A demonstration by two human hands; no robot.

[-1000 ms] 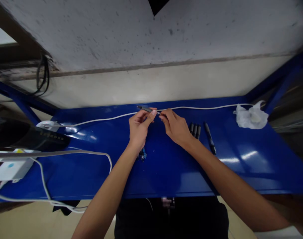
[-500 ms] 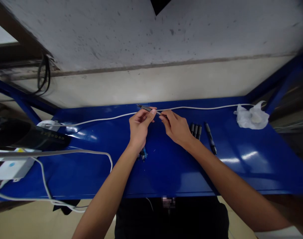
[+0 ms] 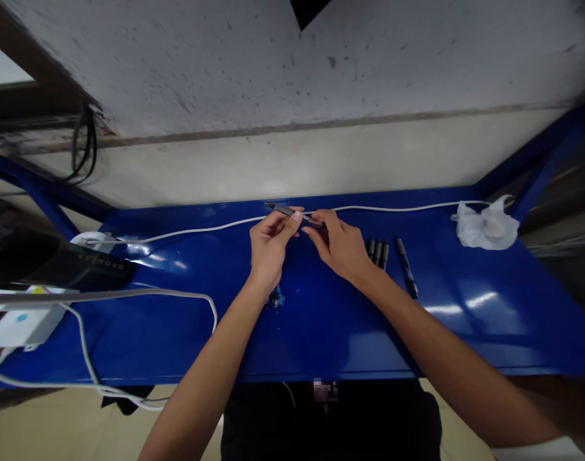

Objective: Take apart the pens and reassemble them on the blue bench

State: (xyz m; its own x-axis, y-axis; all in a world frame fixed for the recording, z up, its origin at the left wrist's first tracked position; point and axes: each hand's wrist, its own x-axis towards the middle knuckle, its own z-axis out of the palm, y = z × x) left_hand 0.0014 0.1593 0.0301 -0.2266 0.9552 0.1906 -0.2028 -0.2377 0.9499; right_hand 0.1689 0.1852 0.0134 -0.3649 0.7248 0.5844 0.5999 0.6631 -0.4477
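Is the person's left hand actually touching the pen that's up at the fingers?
Touching. The head view shows it: the left hand pinches the pen, thumb pressed against its barrel.

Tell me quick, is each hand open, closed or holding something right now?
Left hand: closed, holding the slim grey and silvery pen.
Right hand: open at the pen's right-hand end, thumb apart; contact unclear.

Light is dim; glare streaks the blue table (image 3: 316,333); edges blur.
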